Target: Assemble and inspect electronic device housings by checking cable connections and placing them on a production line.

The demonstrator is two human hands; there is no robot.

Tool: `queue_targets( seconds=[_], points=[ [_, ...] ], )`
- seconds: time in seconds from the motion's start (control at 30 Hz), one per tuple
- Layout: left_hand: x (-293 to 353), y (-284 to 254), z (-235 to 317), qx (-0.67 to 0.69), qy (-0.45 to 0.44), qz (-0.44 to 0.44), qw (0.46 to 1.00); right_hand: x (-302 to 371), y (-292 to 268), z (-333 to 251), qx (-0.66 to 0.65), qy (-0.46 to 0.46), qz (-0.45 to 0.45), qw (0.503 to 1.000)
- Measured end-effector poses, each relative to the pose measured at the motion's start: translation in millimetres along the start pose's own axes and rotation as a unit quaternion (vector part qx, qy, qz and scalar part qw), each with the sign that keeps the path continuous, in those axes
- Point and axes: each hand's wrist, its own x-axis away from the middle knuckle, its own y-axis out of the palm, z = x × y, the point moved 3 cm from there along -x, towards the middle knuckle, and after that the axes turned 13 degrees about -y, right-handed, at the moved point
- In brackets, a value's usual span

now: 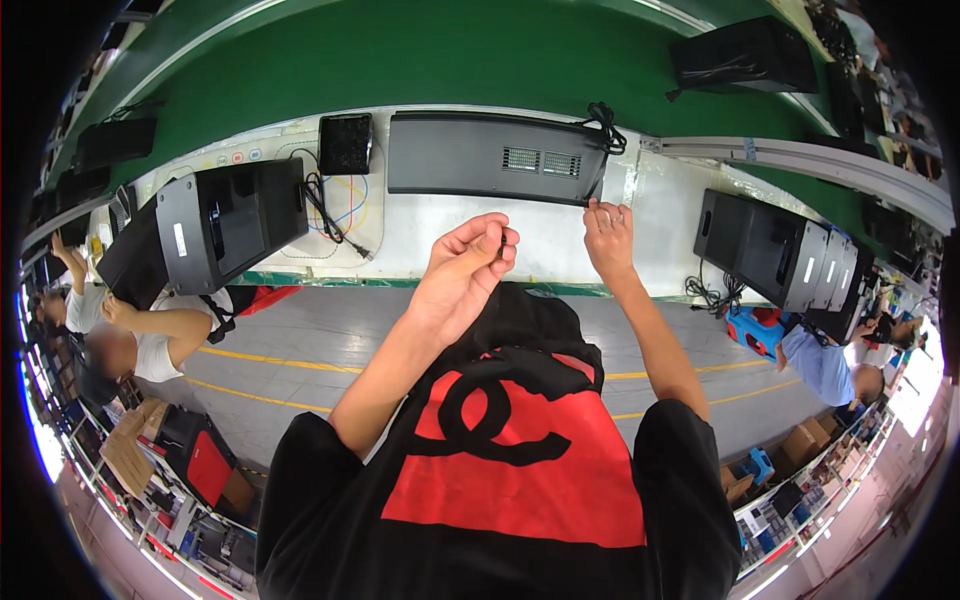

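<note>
A long dark grey box-shaped appliance (450, 155) lies across the bench in front of me, with two slotted vents toward its right end. My left hand (465, 275) is raised short of its near edge, fingers curled in a pinch. A small dark thing shows between those fingers, too little of it to name. At the appliance's near right corner, my right hand (609, 240) has its fingertips pressed together against the edge; what they grip, if anything, is hidden. A bundled black power cord (604, 128) rests at the appliance's right end.
A small black tray (346, 145) stands left of the appliance. Another dark unit (235, 222) with its cord and plug (345, 235) is further left. More units (775, 250) stand at the right. Behind runs a green conveyor belt (500, 60). Co-workers sit on both sides.
</note>
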Motion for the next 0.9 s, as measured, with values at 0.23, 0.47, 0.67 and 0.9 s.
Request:
queue_targets(
  seconds=[0.23, 0.47, 0.67, 0.9],
  points=[
    [-2.2, -0.2, -2.1, -0.008, -0.002, -0.004, 1.0, -8.5, -5.9, -10.2, 0.045, 0.024, -0.019, 0.999],
    [-1.7, 6.4, -1.1, -0.007, 0.026, -0.002, 1.0, -33.0, -46.6, -7.3, -0.127, 0.188, -0.066, 0.972],
    [10.3, 10.6, 0.2, -0.057, 0.074, 0.008, 0.996, -115.6, -169.4, -66.5, -0.436, 0.202, 0.236, 0.845],
    [11.5, 16.6, 0.2, -0.101, 0.084, -0.07, 0.989, -135.8, -191.5, -72.6, -0.411, 0.128, 0.244, 0.869]
  ],
)
